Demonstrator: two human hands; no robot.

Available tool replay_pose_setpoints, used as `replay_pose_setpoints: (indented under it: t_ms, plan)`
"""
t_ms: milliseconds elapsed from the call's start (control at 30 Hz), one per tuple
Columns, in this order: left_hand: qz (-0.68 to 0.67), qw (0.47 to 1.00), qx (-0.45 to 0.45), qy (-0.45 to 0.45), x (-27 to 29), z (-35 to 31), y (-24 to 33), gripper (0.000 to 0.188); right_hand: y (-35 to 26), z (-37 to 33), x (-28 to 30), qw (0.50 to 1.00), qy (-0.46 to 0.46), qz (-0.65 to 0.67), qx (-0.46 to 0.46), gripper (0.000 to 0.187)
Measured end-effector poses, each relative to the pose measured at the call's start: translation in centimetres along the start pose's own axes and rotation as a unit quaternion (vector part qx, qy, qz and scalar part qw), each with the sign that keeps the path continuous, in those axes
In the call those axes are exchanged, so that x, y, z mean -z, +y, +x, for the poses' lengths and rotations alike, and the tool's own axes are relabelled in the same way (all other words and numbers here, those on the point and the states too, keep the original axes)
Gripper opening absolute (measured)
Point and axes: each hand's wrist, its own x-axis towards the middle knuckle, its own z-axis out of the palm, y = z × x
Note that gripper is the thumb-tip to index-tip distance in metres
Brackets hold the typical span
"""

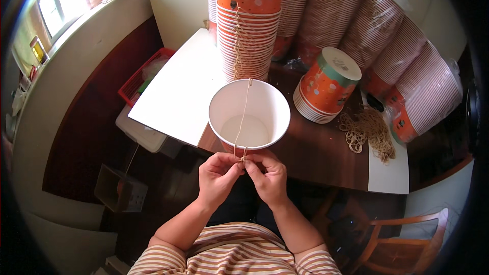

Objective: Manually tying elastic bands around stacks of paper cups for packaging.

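A large paper bucket, white inside, stands at the table's front edge with its mouth facing me. A thin tan string runs from its far rim across the opening to the near rim. Just below the near rim, my left hand pinches the string between thumb and finger. Close beside it, my right hand pinches the same string, the fingertips of both almost meeting at what looks like a knot or loop. The exact shape of the string there is partly covered by my fingers.
Behind the bucket rises a tall stack of orange paper buckets with strings hanging down it. A shorter upside-down stack stands to the right, near a pile of loose strings. Plastic-wrapped bucket stacks line the back. A wooden chair is at lower right.
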Motion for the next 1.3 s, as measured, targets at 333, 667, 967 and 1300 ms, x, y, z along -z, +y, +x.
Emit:
replay_pose_setpoints:
  t_ms: [333,667,967,1300]
  plan:
    - [0.107,0.992,-0.062,0.022,0.0,0.0,0.2,0.01,-2.1,0.4,-0.1,0.991,-0.013,-0.114,0.063,0.011]
    - [0.115,0.99,-0.084,-0.004,-0.2,0.2,0.7,0.01,-0.5,0.9,0.5,0.992,-0.008,0.097,-0.085,0.014]
    - [0.366,0.865,-0.343,-0.004,-0.8,1.0,1.6,0.028,-1.4,0.8,0.6,0.962,-0.022,0.206,-0.175,0.017]
    - [0.365,0.866,-0.34,-0.016,-0.9,1.3,1.7,0.025,-0.7,0.7,0.7,0.973,-0.023,0.186,-0.136,0.015]
